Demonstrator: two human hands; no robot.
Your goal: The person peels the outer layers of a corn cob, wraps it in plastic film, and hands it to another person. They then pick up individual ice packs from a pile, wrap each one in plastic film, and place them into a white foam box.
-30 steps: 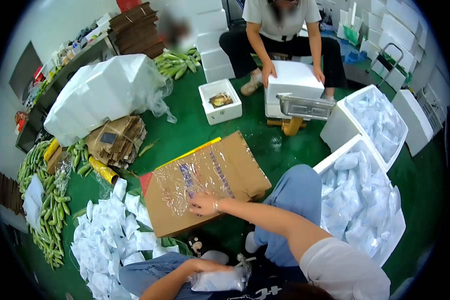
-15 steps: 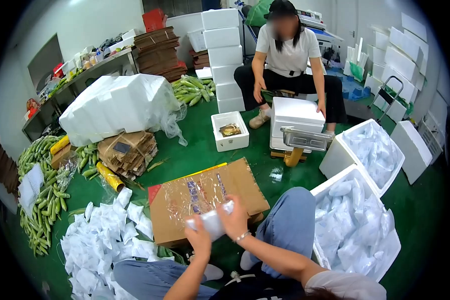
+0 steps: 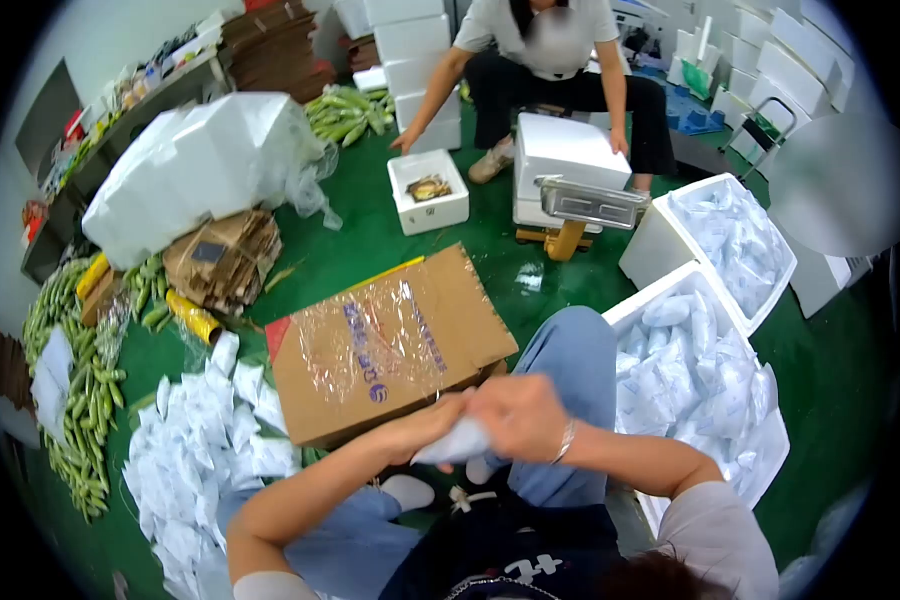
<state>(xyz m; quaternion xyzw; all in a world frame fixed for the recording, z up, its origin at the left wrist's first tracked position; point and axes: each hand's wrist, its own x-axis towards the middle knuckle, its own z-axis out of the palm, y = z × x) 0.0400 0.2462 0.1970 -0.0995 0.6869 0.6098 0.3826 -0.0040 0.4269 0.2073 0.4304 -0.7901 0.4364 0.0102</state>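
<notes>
Close to my body, both of my hands are closed around a white ice pack [image 3: 463,443], a small soft pouch. My left hand [image 3: 422,428] grips its left side, and my right hand [image 3: 522,415], slightly blurred, covers its right end. A large cardboard box [image 3: 390,340] with shiny tape and blue print lies on the floor just beyond my hands. To my left spreads a heap of similar white packs [image 3: 195,480]. At my right, a foam box [image 3: 775,450] is filled with packs bearing faint blue print.
A second filled foam box [image 3: 650,245] stands behind the first. Opposite, a seated person [image 3: 550,60] has one hand on a lidded foam box [image 3: 570,150] on a scale [image 3: 567,240] and reaches toward a small foam box [image 3: 432,212]. Green corn cobs [image 3: 85,420] lie left.
My hands and the pack have moved right and closer to my body. The view has tilted down. The person opposite has stretched an arm toward the small foam box.
</notes>
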